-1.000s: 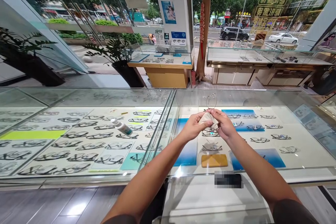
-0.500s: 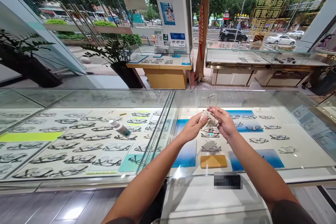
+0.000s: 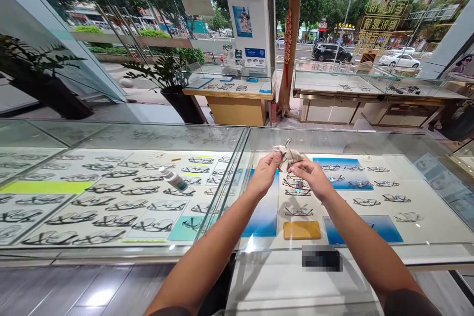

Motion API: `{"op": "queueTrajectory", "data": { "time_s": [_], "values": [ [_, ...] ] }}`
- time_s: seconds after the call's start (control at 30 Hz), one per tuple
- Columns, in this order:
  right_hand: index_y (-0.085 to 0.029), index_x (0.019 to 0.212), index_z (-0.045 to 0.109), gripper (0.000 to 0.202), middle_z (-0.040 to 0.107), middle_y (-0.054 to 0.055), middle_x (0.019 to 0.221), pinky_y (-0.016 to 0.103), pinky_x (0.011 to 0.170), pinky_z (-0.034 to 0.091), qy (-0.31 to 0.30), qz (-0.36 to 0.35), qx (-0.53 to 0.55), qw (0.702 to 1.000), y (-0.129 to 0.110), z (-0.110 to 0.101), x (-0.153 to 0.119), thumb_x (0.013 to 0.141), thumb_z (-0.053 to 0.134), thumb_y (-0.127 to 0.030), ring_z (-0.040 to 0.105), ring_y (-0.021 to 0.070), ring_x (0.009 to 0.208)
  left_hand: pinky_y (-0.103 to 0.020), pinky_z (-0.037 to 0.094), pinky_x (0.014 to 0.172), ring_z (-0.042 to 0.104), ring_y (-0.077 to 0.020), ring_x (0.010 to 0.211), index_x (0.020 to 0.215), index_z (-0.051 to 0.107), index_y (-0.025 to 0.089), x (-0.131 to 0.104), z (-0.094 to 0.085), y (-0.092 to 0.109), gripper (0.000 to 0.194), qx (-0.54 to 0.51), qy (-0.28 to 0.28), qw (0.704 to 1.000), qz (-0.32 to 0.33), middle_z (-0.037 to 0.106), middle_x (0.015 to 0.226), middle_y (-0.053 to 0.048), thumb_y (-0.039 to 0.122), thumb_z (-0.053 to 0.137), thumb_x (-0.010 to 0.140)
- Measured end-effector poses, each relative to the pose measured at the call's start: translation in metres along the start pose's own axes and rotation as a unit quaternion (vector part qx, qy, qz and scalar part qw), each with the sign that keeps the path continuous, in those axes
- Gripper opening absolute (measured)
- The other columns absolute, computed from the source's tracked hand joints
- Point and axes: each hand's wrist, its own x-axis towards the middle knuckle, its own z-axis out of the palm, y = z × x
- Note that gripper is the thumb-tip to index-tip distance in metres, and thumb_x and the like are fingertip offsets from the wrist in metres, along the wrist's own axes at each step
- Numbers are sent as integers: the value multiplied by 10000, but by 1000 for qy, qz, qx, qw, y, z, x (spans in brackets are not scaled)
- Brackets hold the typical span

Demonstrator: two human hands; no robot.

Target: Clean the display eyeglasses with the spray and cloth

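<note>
Above the right glass display case, my left hand [image 3: 265, 174] pinches a crumpled beige cloth [image 3: 288, 158]. My right hand [image 3: 311, 174] is closed at the cloth's right side, its fingers on the cloth and on a thin pair of glasses. A small metal part of the glasses [image 3: 288, 143] sticks up above the cloth; the rest is mostly covered. A white spray bottle [image 3: 173, 178] stands on the glass top to the left of my hands.
Rows of glasses [image 3: 150, 225] lie inside the left case. The right case holds more glasses, blue sheets [image 3: 363, 228] and a yellow case [image 3: 301, 230]. A blurred dark object [image 3: 322, 258] is near the front edge. Potted plants [image 3: 183, 103] stand beyond.
The glasses have turned and sunk behind the cloth, so the round lens that stood up above my fingers no longer shows. My left hand has moved slightly up and left. The view has shifted a little.
</note>
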Motion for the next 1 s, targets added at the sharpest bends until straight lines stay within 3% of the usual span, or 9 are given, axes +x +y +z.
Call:
{"op": "queueTrajectory", "data": {
  "time_s": [0.27,0.37,0.5,0.73,0.87,1.0],
  "values": [
    [-218,806,791,377,638,59,1159,387,1006,481,-17,-14,39,999,1,0,-1,784,836,-593,597,237,1066,-265,429,652,520,-126,648,890,740,151,-6,6,17,499,16,-56,998,10,637,693,-2,607,880,741],
    [-234,911,821,360,618,61,1198,385,1014,483,-30,-15,58,998,2,2,-3,794,843,-573,596,236,1088,-245,410,601,500,-109,615,848,726,150,-8,7,22,475,21,-58,998,16,616,662,10,547,932,687],
    [-247,948,826,371,603,53,1078,386,1005,477,-54,-20,53,997,2,5,-5,810,829,-592,593,242,1081,-241,402,562,487,-98,573,785,700,155,-9,8,23,474,26,-40,999,16,619,648,14,520,962,635],
    [-212,803,760,457,571,55,1026,386,930,485,-80,-45,-2,996,4,10,-5,831,772,-668,571,231,1001,-260,413,602,489,-109,583,721,678,163,-9,10,21,502,44,1,998,39,588,621,23,578,945,630],
    [-224,827,759,422,582,53,1020,411,990,466,-68,-61,-20,996,4,13,-3,846,768,-645,579,239,1020,-273,408,622,481,-116,595,690,649,165,-8,8,17,555,41,30,997,55,568,617,18,672,876,695],
    [-220,820,774,400,603,55,1043,404,978,477,-47,-35,7,998,3,7,-1,824,790,-620,594,240,1026,-279,411,658,515,-131,641,699,652,161,-4,3,13,590,19,13,999,34,586,631,0,726,816,744]
  ]
}}
